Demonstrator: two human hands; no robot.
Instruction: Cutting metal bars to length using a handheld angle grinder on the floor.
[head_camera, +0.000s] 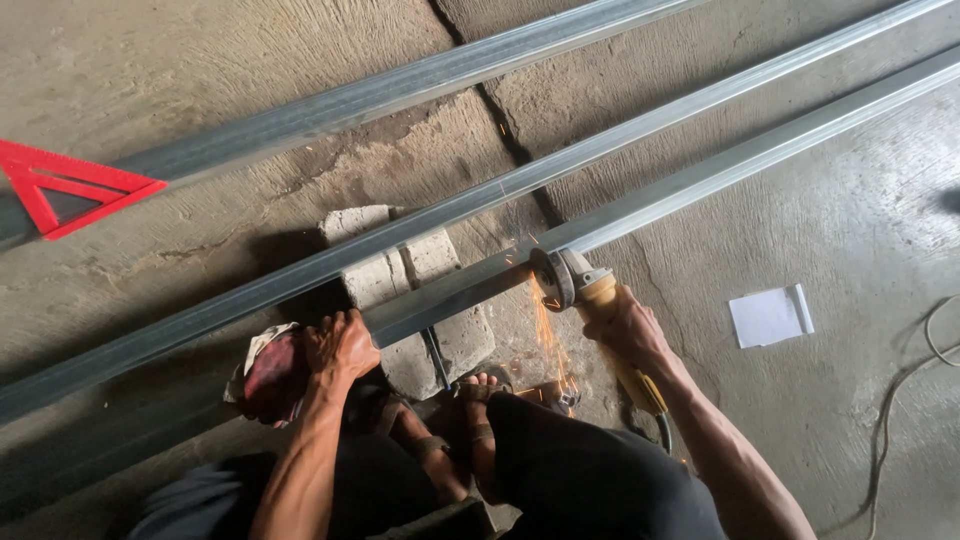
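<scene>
Steel tube (700, 185) runs lower left to upper right; left hand (342, 345) presses flat on its near end, right hand (625, 325) clasps the angle grinder (590, 290) cutting between.

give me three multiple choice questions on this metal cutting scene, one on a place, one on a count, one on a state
1. Where does the red triangular square lie?
A. on the far tube at the left
B. on the concrete block
C. beside the white paper

2. How many long metal tubes cross the floor?
A. one
B. three
C. five

3. What is the angle grinder doing?
A. lying unused
B. throwing sparks at the near tube
C. hanging by its cord

Key: 1 A, it rests across the far tube; 2 B, three run side by side; 3 B, the right hand holds it as sparks fall.
</scene>
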